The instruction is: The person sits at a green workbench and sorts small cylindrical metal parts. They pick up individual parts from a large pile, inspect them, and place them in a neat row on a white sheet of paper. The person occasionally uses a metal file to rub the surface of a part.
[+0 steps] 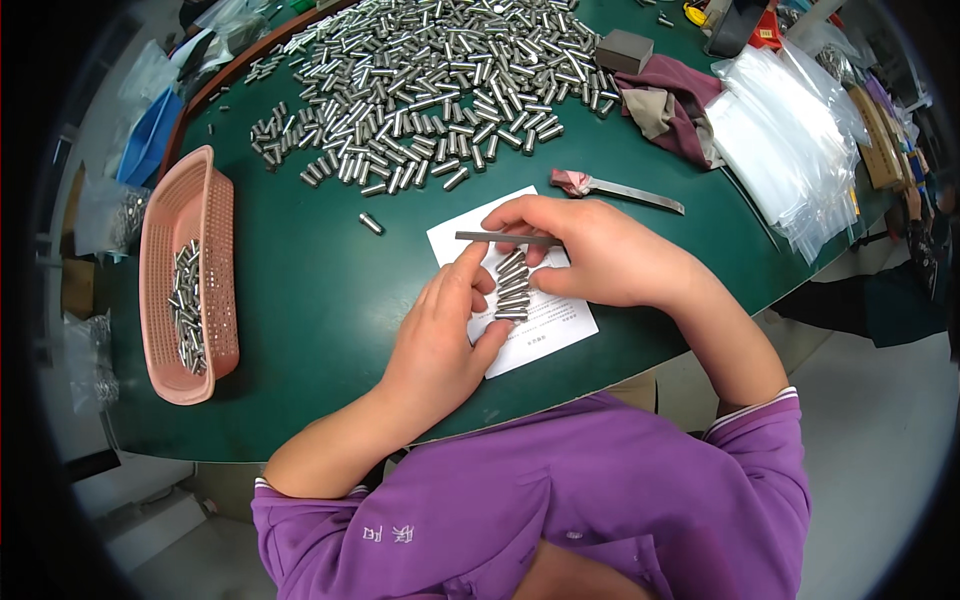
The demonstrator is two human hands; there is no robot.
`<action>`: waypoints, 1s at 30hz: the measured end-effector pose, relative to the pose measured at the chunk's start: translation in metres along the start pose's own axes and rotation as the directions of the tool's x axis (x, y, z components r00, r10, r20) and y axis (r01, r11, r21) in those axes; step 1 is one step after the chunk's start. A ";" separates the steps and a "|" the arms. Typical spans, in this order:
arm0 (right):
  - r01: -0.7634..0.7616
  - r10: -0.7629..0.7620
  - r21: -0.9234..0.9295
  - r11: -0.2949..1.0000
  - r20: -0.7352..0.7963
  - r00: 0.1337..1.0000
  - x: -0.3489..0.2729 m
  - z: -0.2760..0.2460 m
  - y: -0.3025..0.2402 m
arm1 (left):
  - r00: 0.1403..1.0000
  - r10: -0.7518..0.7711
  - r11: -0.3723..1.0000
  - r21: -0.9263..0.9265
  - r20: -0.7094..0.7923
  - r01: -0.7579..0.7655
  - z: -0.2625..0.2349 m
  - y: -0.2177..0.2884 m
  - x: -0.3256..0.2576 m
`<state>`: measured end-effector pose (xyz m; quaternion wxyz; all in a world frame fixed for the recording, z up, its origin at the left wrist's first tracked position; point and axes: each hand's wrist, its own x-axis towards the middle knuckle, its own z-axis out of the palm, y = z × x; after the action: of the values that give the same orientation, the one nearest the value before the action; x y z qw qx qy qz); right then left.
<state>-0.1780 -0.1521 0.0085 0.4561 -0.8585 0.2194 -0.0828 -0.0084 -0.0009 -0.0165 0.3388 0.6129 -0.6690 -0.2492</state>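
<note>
A short row of small headed metal pins [513, 284] lies side by side on a printed white sheet [549, 338]. My right hand [615, 250] grips a dark flat bar [482, 237], which lies across the far end of the row; its thumb rests by the right side of the pins. On the left side of the row, my left hand [438, 325] is curved with its fingers apart. Its index fingertip meets the bar near its left end, and its thumb is by the nearest pin. My fingers partly hide the far pins.
A large heap of metal pins [430, 80] covers the far table. One loose pin [371, 223] lies alone. A pink basket [225, 310] with pins stands left. Right are a cloth-wrapped metal strip [635, 194], a grey block [624, 50], a rag [670, 105] and plastic bags [785, 130].
</note>
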 end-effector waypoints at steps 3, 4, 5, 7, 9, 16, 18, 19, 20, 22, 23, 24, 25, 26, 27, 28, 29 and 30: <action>0.011 -0.013 -0.041 0.999 -0.056 0.998 0.004 -0.004 0.001 | 0.995 0.090 0.992 0.093 -0.047 -0.086 -0.001 -0.003 0.004; 0.008 -0.011 -0.035 0.999 -0.086 0.996 0.005 -0.006 0.001 | 0.989 0.130 0.985 0.124 -0.062 -0.122 -0.001 -0.005 0.005; 0.005 -0.008 -0.029 1.000 -0.115 0.993 0.006 -0.006 0.001 | 0.990 0.127 0.984 0.137 -0.060 -0.118 -0.001 -0.005 0.006; 0.001 0.003 0.027 1.000 -0.147 0.989 0.007 -0.002 0.005 | 0.992 0.118 0.980 0.166 -0.054 -0.108 -0.002 -0.006 0.008; 0.018 -0.018 0.002 1.000 -0.155 0.988 0.007 0.001 0.007 | 0.993 0.107 0.986 0.134 -0.049 -0.100 -0.002 -0.009 0.010; 0.015 -0.009 0.032 0.999 -0.191 0.982 0.005 0.004 0.007 | 0.993 0.114 0.991 0.080 -0.045 -0.110 -0.003 -0.011 0.011; 0.017 -0.005 0.055 0.998 -0.213 0.977 0.004 0.005 0.009 | 0.993 0.112 0.991 0.072 -0.041 -0.109 -0.003 -0.010 0.010; 0.008 0.005 0.061 0.998 -0.205 0.979 0.003 0.004 0.008 | 0.993 0.111 0.992 0.068 -0.039 -0.108 -0.002 -0.010 0.010; -0.001 0.014 0.068 0.998 -0.197 0.980 0.003 0.003 0.007 | 0.993 0.113 0.992 0.067 -0.043 -0.110 -0.002 -0.010 0.010; -0.018 0.032 0.082 0.996 -0.177 0.984 0.003 0.002 0.006 | 0.992 0.119 0.991 0.063 -0.052 -0.116 -0.001 -0.012 0.009; -0.025 0.040 0.092 0.995 -0.164 0.986 0.003 0.002 0.006 | 0.992 0.117 0.992 0.060 -0.049 -0.114 -0.001 -0.013 0.009; -0.032 0.047 0.101 0.994 -0.151 0.987 0.003 0.002 0.006 | 0.992 0.115 0.992 0.058 -0.046 -0.112 -0.001 -0.015 0.010; -0.034 0.046 0.086 0.996 -0.148 0.988 0.004 0.003 0.006 | 0.993 0.113 0.992 0.056 -0.044 -0.111 -0.001 -0.016 0.010; -0.035 0.045 0.072 0.997 -0.144 0.989 0.004 0.005 0.007 | 0.992 0.113 0.992 0.058 -0.048 -0.110 0.000 -0.016 0.010; -0.037 0.045 0.057 0.998 -0.142 0.989 0.004 0.006 0.007 | 0.992 0.114 0.992 0.060 -0.051 -0.111 0.000 -0.017 0.010; -0.002 0.005 0.023 1.000 -0.164 0.986 0.005 0.007 0.008 | 0.992 0.114 0.992 0.062 -0.054 -0.111 0.000 -0.017 0.010; 0.034 -0.035 -0.012 0.999 -0.184 0.982 0.006 0.008 0.008 | 0.993 0.109 0.993 0.060 -0.054 -0.106 -0.001 -0.017 0.010; 0.069 -0.077 -0.048 0.996 -0.203 0.976 0.007 0.008 0.009 | 0.993 0.103 0.993 0.059 -0.054 -0.100 -0.001 -0.016 0.010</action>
<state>-0.1717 -0.1534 -0.0035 0.4102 -0.8620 0.2351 -0.1831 0.0026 -0.0124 -0.0268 0.3527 0.5942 -0.6960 -0.1952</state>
